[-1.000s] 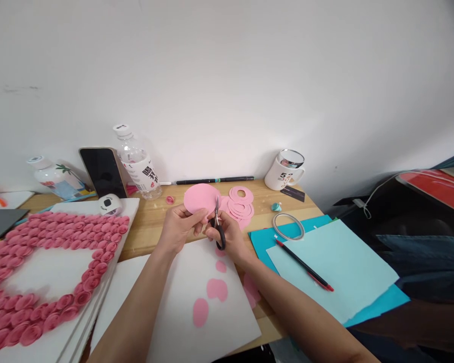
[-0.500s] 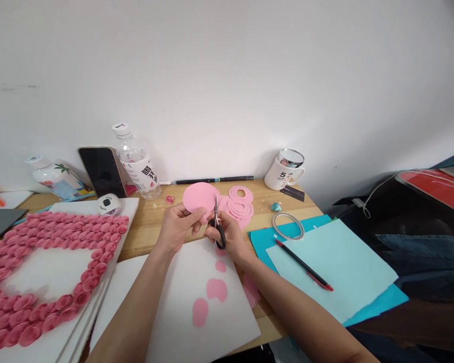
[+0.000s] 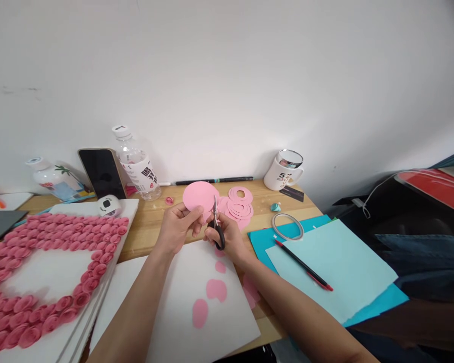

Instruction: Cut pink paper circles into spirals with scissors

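Note:
Between the thumb and fingers of my left hand (image 3: 177, 226) is a round pink paper disc (image 3: 200, 195), tilted up to face me. My right hand (image 3: 229, 234) grips black-handled scissors (image 3: 218, 233), their blades pointing up at the disc's right edge. Whether the blades are parted is too small to tell. Right behind the scissors lie overlapping pink paper rings (image 3: 240, 205) on the wooden table. Below my hands, several small pink paper pieces (image 3: 216, 290) rest on a white board (image 3: 174, 322).
To the left, pink paper roses (image 3: 64, 302) cover a white panel. A bottle (image 3: 136, 166), phone (image 3: 101, 172) and mug (image 3: 283, 171) stand along the wall. At right, a tape roll (image 3: 287, 226) and a black pen (image 3: 304, 265) lie on blue sheets (image 3: 336, 267).
Almost nothing differs. The scissors have shifted very slightly left along the disc's right edge, while my left hand keeps the disc in place.

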`<act>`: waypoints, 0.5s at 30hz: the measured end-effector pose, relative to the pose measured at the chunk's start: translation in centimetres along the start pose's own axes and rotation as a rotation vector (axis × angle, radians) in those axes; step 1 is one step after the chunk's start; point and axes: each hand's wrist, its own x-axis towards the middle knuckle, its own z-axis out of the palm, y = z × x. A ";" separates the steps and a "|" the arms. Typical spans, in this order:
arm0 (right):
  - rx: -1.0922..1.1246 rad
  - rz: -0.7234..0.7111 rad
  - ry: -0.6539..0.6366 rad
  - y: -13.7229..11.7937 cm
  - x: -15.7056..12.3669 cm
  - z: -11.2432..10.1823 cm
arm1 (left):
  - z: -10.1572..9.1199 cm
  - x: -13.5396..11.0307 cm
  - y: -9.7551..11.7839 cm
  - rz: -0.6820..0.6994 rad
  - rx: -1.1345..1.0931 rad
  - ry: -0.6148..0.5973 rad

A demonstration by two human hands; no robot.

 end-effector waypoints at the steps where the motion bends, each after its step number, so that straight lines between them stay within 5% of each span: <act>1: -0.006 -0.001 0.002 0.1 0.0 0.0 | 0.0 0.0 0.0 -0.004 -0.003 -0.004; 15: 0.059 -0.075 0.007 -0.5 0.2 -0.4 | 0.2 0.0 -0.2 0.005 0.131 0.020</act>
